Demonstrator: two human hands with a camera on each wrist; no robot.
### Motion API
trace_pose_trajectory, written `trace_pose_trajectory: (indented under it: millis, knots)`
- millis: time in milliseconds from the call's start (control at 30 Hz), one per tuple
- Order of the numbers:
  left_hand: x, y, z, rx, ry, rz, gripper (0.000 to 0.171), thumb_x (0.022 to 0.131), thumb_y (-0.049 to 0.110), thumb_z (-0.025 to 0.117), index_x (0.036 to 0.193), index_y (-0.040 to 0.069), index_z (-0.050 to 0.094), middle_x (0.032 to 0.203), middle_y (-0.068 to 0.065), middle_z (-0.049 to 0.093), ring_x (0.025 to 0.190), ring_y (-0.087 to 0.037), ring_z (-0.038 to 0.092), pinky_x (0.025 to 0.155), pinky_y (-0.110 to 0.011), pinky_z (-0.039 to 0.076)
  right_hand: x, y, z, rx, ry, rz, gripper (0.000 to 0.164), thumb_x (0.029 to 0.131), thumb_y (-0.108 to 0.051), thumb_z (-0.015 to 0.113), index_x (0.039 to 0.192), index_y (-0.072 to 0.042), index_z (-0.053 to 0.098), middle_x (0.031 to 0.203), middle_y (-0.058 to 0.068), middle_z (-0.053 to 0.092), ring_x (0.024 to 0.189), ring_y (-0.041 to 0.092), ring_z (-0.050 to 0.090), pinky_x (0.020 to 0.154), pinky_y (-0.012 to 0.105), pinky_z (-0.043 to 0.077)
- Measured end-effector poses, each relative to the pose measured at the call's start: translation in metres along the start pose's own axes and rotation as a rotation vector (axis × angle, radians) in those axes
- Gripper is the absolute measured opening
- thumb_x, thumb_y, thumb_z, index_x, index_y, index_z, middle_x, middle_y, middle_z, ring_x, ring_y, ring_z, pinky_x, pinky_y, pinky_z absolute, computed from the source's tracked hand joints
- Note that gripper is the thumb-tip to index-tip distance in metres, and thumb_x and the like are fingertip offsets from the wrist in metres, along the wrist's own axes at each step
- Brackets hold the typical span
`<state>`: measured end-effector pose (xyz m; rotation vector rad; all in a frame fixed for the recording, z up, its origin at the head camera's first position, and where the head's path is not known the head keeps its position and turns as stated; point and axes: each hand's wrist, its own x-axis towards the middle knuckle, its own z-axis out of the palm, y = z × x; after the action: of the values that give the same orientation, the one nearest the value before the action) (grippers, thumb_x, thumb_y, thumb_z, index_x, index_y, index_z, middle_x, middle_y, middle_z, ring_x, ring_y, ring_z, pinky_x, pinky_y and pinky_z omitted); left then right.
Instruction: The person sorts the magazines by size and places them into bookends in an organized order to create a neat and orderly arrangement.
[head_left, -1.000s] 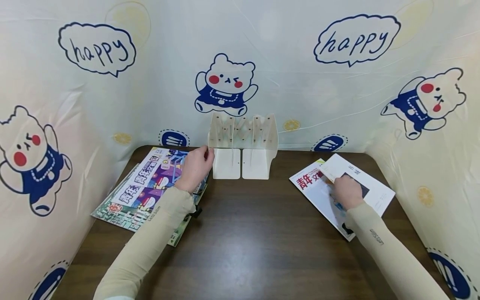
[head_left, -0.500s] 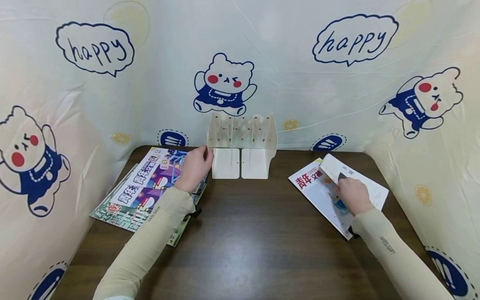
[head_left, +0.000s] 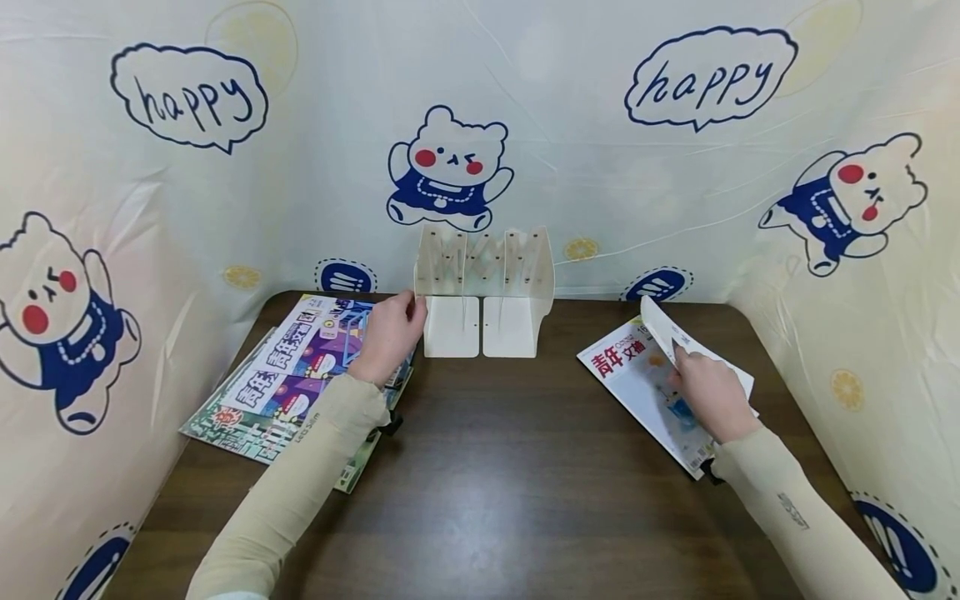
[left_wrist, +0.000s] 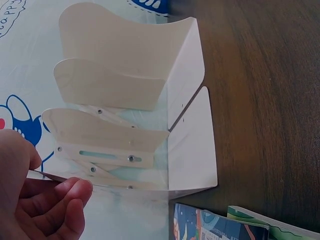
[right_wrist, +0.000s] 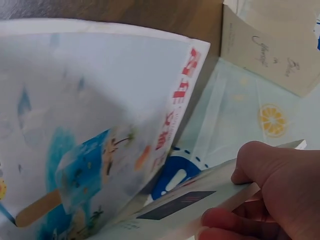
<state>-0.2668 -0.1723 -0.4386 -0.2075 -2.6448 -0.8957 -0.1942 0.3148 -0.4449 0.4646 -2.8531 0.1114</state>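
On the left, my left hand (head_left: 390, 337) pinches the outer edge of a white adjustable book rack (head_left: 452, 329), thumb and fingers on either side of its end panel (left_wrist: 115, 187). The rack stands upright at the table's back, its dividers joined by riveted crossbars. My right hand (head_left: 716, 398) holds a thin white book (right_wrist: 165, 217) by one edge, thumb on one face and fingers behind. That book is tilted up on edge over a magazine (head_left: 641, 379) with a red title and a blue ice-pop picture, lying on the table.
A fanned pile of magazines (head_left: 258, 396), purple and green, lies at the left under the left forearm. Brown wooden table (head_left: 487, 467) spreads in front. Pale cartoon-printed cloth (head_left: 570, 167) walls the back and both sides.
The right hand has moved slightly right and toward me, tipping the white book from nearly flat to on edge and uncovering more of the magazine. The left hand stays on the rack.
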Motion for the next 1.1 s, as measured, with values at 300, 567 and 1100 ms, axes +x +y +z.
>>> trace_pose_trajectory:
  millis: [300, 567, 1100]
  knots:
    - [0.000, 0.000, 0.001, -0.011, 0.001, 0.004, 0.035, 0.109, 0.027, 0.049, 0.083, 0.006, 0.062, 0.067, -0.008, 0.057, 0.057, -0.024, 0.053, 0.052, -0.036, 0.044, -0.006, -0.008, -0.013, 0.062, 0.010, 0.042, 0.014, 0.093, -0.003, 0.070, 0.097, 0.001, 0.057, 0.074, 0.014, 0.060, 0.053, 0.026, 0.053, 0.045, 0.047, 0.047]
    - [-0.001, 0.000, 0.000, -0.018, -0.027, -0.014, 0.035, 0.110, 0.028, 0.047, 0.089, 0.005, 0.064, 0.068, -0.009, 0.058, 0.059, -0.024, 0.055, 0.053, -0.036, 0.046, -0.011, -0.012, -0.018, 0.115, 0.125, 0.015, 0.013, 0.093, 0.000, 0.068, 0.100, 0.002, 0.057, 0.079, 0.018, 0.062, 0.055, 0.026, 0.052, 0.047, 0.046, 0.049]
    - [-0.002, 0.000, -0.001, -0.028, -0.039, -0.030, 0.033, 0.110, 0.026, 0.049, 0.092, 0.003, 0.065, 0.070, -0.010, 0.059, 0.061, -0.025, 0.056, 0.055, -0.035, 0.047, -0.017, -0.033, -0.034, 0.190, 0.326, -0.069, 0.021, 0.092, 0.001, 0.069, 0.112, 0.004, 0.064, 0.090, 0.021, 0.071, 0.065, 0.031, 0.064, 0.060, 0.054, 0.058]
